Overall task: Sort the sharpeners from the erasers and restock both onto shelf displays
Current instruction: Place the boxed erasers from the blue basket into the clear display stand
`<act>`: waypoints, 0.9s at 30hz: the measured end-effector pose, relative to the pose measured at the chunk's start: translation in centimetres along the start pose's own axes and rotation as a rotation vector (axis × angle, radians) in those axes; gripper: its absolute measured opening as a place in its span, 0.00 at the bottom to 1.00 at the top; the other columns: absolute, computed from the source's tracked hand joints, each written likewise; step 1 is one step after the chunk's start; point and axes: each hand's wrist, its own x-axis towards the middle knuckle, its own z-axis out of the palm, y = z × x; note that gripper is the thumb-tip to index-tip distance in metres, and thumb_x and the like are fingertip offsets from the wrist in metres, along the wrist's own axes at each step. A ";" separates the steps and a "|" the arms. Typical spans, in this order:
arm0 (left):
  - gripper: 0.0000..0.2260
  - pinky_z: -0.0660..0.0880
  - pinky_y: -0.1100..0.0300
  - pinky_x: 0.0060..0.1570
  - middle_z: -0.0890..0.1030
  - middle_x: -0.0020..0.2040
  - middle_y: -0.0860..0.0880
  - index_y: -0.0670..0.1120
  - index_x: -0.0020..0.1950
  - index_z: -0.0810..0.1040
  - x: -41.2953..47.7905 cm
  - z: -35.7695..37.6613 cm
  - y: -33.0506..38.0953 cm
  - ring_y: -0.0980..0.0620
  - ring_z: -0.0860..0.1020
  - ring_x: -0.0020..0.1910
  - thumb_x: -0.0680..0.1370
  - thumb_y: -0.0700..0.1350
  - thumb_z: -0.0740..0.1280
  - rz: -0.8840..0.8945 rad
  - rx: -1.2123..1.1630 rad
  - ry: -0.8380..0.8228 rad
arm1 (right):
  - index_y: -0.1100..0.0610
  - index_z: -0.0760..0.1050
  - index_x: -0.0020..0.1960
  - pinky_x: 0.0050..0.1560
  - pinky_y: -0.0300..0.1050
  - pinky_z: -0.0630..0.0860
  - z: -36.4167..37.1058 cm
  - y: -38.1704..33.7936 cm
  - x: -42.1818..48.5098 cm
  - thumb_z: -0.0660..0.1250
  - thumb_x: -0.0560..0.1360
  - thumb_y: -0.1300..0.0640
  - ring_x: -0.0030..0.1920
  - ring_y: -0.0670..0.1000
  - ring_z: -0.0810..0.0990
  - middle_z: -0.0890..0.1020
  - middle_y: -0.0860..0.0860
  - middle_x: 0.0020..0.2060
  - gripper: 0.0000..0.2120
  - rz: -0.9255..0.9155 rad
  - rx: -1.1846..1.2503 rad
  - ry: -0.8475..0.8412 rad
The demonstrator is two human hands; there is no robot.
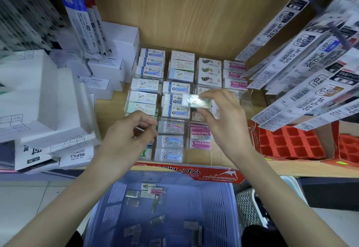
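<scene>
Head view: small clear-wrapped white eraser with green print (192,102) pinched by its right end in right-hand grip (223,114), long axis left-right, just above third column of clear acrylic shelf display (249,99); left-hand grip (132,132) nearby lower-left, curled, contents indiscernible.

Bright, cool, even light came down from above, and the white boxes (38,95) on the left washed out almost flat. Only soft shadows sat between the rows on the shelf (108,108). The eraser (196,102) pinched in the right hand (223,122) was smeared by motion, its wrap glinting. Wide-lens bending fanned the hanging refill packets (303,67) at right, blurred too; inside the basket (213,204) everything looked soft.
</scene>
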 end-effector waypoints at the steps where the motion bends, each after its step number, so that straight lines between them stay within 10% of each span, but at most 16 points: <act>1: 0.08 0.71 0.62 0.41 0.82 0.41 0.53 0.54 0.44 0.77 0.0 0.2 0.0 0.59 0.80 0.37 0.76 0.40 0.67 0.001 0.015 -0.008 | 0.60 0.77 0.56 0.51 0.28 0.62 -0.2 0.3 -0.2 0.71 0.71 0.64 0.54 0.54 0.75 0.80 0.53 0.50 0.13 0.030 -0.021 -0.015; 9: 0.09 0.72 0.60 0.41 0.82 0.39 0.57 0.56 0.43 0.76 0.0 1.5 -0.5 0.59 0.80 0.39 0.76 0.41 0.67 0.031 0.063 -0.039 | 0.57 0.76 0.61 0.57 0.45 0.70 -6.0 5.2 -1.1 0.70 0.73 0.61 0.58 0.54 0.76 0.79 0.53 0.56 0.16 0.256 -0.196 -0.042; 15: 0.09 0.71 0.74 0.39 0.80 0.36 0.58 0.51 0.43 0.77 -1.5 4.0 1.0 0.64 0.77 0.42 0.75 0.37 0.67 0.218 0.187 -0.074 | 0.60 0.80 0.58 0.53 0.38 0.68 -6.7 7.8 -0.9 0.71 0.72 0.60 0.54 0.55 0.77 0.79 0.55 0.53 0.14 0.268 -0.239 -0.159; 27: 0.05 0.73 0.65 0.43 0.79 0.40 0.60 0.51 0.49 0.78 -1.4 5.2 0.2 0.60 0.77 0.45 0.77 0.42 0.66 0.312 0.259 -0.235 | 0.45 0.78 0.47 0.54 0.45 0.59 -3.6 8.1 1.3 0.72 0.70 0.47 0.55 0.56 0.67 0.73 0.50 0.47 0.07 0.271 -0.519 -0.375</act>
